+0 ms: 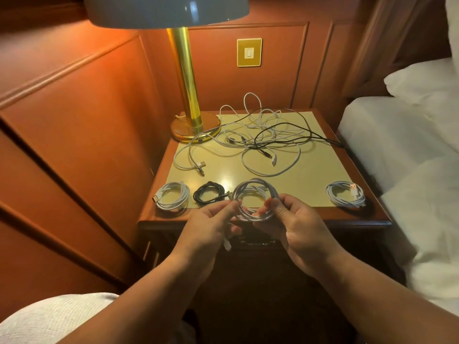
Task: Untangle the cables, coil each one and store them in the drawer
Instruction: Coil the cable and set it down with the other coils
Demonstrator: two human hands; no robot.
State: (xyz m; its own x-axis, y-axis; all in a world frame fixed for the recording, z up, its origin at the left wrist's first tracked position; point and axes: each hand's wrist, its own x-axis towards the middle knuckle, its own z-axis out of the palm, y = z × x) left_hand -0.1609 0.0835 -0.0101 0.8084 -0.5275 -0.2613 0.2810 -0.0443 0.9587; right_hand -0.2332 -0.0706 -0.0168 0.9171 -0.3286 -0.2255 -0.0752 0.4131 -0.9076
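Both my hands hold a white cable coil (255,192) upright over the nightstand's front edge. My left hand (211,224) pinches its left side, with a loose white plug end hanging below the palm. My right hand (295,224) grips the coil's right side. On the nightstand top (323,175) lie three finished coils: a white one (171,196) front left, a black one (210,192) beside it, and a white one (346,194) front right. A tangle of white and black cables (260,135) covers the back half. The drawer front (255,242) under the top is closed and mostly hidden by my hands.
A brass lamp (191,95) stands at the back left corner of the nightstand, its shade overhead. A bed with white sheets (409,135) borders the right side. Wood-panelled wall (87,108) runs along the left. A black cable (332,141) trails off the right edge.
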